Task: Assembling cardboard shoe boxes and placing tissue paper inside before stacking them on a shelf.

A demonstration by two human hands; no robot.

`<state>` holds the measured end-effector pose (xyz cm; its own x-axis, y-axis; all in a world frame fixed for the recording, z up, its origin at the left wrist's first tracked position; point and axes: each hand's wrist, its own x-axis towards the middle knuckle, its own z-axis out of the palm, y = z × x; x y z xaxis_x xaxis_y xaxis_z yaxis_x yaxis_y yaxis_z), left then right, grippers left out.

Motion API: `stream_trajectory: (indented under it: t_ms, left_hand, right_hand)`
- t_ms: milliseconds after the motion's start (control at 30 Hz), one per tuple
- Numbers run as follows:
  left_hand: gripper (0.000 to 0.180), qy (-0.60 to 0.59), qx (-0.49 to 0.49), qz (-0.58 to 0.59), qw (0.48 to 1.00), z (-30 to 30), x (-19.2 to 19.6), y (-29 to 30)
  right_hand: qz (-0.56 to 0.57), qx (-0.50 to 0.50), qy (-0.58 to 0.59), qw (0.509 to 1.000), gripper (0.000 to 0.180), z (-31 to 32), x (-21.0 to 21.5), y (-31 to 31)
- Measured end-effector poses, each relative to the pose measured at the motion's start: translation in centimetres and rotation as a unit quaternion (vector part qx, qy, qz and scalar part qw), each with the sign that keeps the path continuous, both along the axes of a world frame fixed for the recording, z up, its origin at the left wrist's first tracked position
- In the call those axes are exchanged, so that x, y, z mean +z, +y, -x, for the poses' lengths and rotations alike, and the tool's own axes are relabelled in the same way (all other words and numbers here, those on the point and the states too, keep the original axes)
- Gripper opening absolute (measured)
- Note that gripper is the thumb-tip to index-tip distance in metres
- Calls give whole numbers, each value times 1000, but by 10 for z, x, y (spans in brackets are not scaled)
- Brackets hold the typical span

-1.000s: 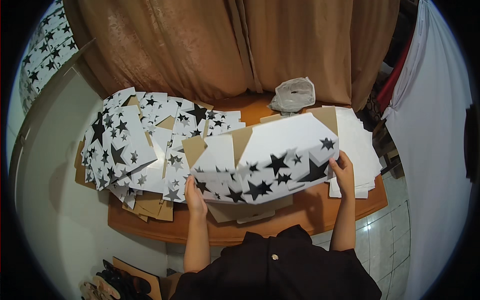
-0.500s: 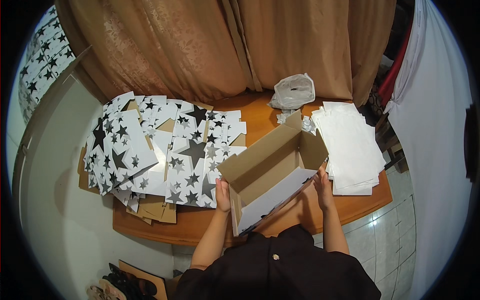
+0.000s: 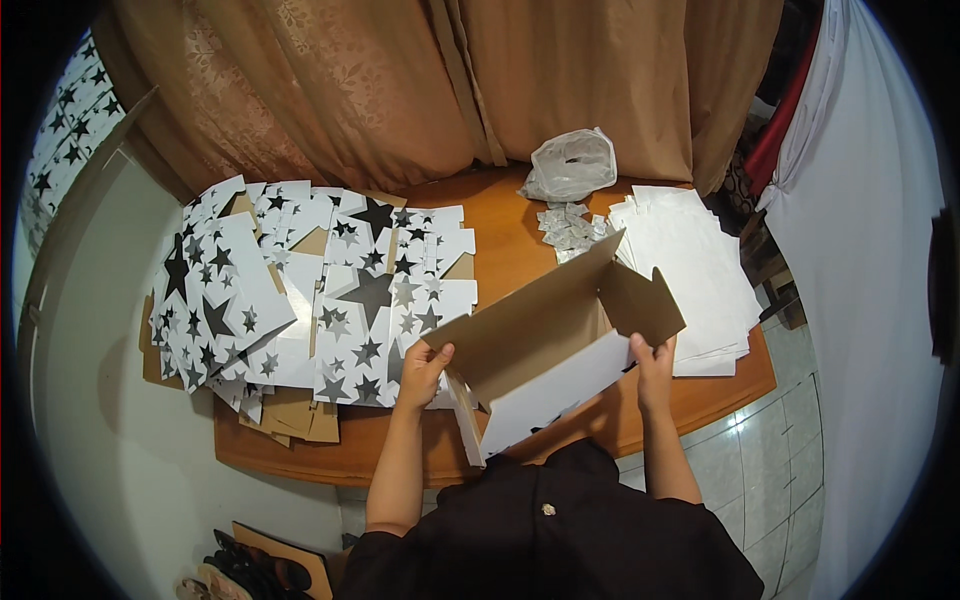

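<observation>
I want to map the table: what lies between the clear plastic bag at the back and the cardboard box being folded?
In the head view, a small heap of silvery packets lies on the table between the plastic bag and the box.

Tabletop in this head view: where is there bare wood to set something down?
A bare strip of the table lies between the star-printed sheets and the small packets. The left is crowded with sheets, the right with white stacks; the box blank covers the front.

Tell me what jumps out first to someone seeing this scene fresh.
The big brown cardboard box blank, half folded, sits at the centre, with the left hand at its left corner and the right hand at its right flap. Left of it, white flat sheets printed with black stars fan across the round orange wooden table. A stack of plain white sheets lies on the right.
</observation>
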<state>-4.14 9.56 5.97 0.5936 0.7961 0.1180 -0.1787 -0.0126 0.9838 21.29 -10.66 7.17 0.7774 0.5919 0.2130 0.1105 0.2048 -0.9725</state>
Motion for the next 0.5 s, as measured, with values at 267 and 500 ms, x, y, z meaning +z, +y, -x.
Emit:
stream_trajectory:
  t_ms: [267, 500]
  left_hand:
    - [41, 6, 47, 23, 999, 27, -29, 57]
    - [59, 70, 132, 259, 954, 50, -98, 10]
  right_hand:
    - [84, 36, 61, 994, 28, -28, -21, -43]
    - [17, 118, 173, 978, 52, -9, -38, -87]
